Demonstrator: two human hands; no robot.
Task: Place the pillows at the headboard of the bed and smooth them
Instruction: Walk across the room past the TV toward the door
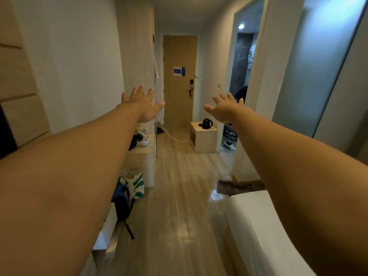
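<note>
In the hallway beside the bed (258, 226), the left hand (142, 105) and right hand (226, 110) are reaching forward with fingers spread, gripping nothing. No pillows or headboard are showing, so the placing and smoothing are apparently not yet begun.

1. Two hands up, left hand (141, 104) and right hand (226, 109), both empty, fingers spread.
2. One black kettle (207, 123).
3. One wooden door (179, 80).
4. One bed corner (264, 226).
</note>
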